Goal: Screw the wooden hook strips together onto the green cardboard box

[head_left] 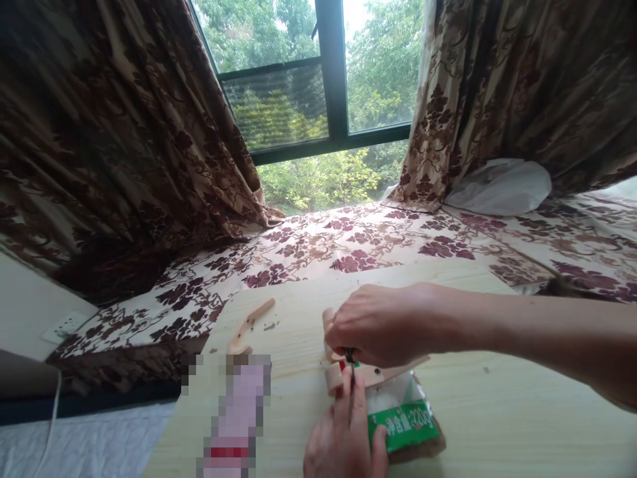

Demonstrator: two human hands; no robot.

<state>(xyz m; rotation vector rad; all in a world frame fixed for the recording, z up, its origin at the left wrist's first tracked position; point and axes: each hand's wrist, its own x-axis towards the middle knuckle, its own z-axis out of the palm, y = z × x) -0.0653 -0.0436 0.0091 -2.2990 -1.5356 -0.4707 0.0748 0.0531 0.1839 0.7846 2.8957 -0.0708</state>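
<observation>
A light tan strap [336, 380] with small dark holes lies across a clear plastic package [418, 421] that has a green label reading 220g. My left hand [338, 431] comes from below, its fingers pressing the strap down and its thumb by the label. From the right, my right hand [368, 325] is closed in a fist just above those fingertips. A small dark tool [350, 355] pokes out beneath the fist; most of it is hidden. Part of the tan strap stands up in a curl beyond the fist.
Another curved tan strip [253, 323] with holes lies to the left, among dark scraps [271, 326]. A blurred-out pink item [241, 405] is nearer me. The pale wooden board [293, 411] adjoins a flowered window seat [318, 249], with curtains and a white bag [500, 187] behind.
</observation>
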